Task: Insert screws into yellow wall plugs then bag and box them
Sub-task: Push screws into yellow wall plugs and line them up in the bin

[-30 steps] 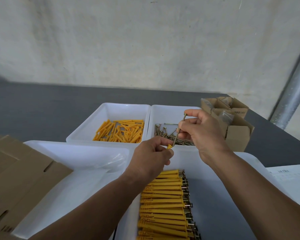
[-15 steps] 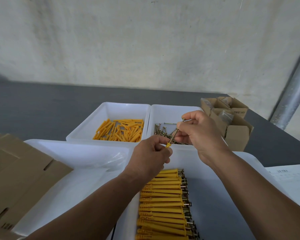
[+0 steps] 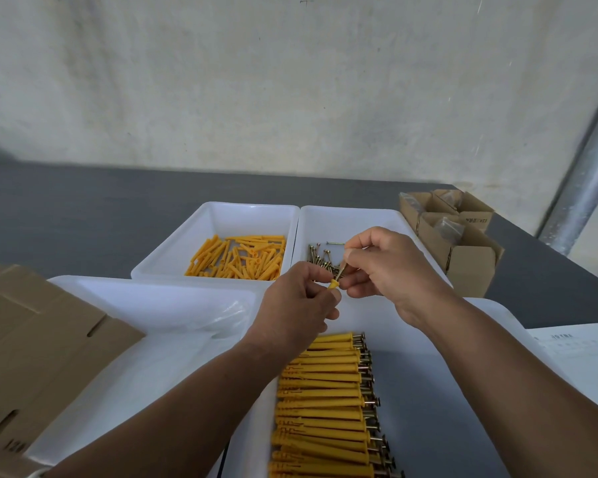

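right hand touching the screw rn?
Touching. The head view shows the right hand pinching the screw between its fingertips, the tip entering the plug held by the left hand.

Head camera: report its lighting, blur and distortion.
Head view: soft, even light with faint shadows; wide-angle bending curves the metal pipe at right; assembled plugs smear toward the bottom edge; both hands sharp, left hand pinching a yellow plug.
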`<action>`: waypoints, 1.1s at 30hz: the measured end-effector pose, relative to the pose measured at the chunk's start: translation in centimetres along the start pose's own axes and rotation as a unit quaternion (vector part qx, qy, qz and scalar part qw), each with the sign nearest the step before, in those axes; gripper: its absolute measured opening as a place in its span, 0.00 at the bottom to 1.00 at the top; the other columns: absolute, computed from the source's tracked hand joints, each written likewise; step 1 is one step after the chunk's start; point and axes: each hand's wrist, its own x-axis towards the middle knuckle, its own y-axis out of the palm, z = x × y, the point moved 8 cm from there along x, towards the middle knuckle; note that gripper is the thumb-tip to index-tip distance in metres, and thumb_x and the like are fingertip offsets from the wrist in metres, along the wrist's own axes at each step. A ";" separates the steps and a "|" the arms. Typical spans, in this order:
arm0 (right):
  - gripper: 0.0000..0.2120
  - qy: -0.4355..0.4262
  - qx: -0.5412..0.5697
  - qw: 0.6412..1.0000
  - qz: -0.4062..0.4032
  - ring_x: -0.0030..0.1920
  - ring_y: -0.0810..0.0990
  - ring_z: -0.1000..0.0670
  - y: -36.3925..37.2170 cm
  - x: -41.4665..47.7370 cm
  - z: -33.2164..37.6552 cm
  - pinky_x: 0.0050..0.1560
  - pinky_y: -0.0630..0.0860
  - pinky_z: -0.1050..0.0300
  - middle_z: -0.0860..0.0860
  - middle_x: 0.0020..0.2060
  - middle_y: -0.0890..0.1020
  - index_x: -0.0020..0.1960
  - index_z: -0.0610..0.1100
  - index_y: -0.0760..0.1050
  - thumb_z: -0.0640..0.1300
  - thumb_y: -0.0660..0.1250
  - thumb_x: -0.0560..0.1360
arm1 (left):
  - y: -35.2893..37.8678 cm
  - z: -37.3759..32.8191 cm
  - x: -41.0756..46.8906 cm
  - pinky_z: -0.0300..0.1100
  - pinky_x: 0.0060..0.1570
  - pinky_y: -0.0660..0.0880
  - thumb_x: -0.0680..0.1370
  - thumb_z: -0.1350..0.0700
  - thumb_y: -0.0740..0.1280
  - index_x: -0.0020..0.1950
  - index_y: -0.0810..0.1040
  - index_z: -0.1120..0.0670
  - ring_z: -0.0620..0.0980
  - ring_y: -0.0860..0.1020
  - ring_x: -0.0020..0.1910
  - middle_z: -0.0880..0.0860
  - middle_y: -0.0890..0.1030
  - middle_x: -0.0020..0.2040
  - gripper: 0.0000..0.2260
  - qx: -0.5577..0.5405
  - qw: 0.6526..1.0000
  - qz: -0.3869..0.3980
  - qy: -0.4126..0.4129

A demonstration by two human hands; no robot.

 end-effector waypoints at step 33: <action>0.14 -0.197 -0.433 0.868 0.144 0.48 0.76 0.56 2.3 -2.3 2.6 0.47 0.74 0.59 0.57 0.49 0.79 0.59 0.61 0.78 0.44 0.66 0.78 | 0.0 0.3 0.1 0.28 0.28 0.71 0.78 0.56 0.70 0.52 0.72 0.47 0.36 0.79 0.32 0.47 0.83 0.36 0.08 0.038 0.999 0.001 -0.004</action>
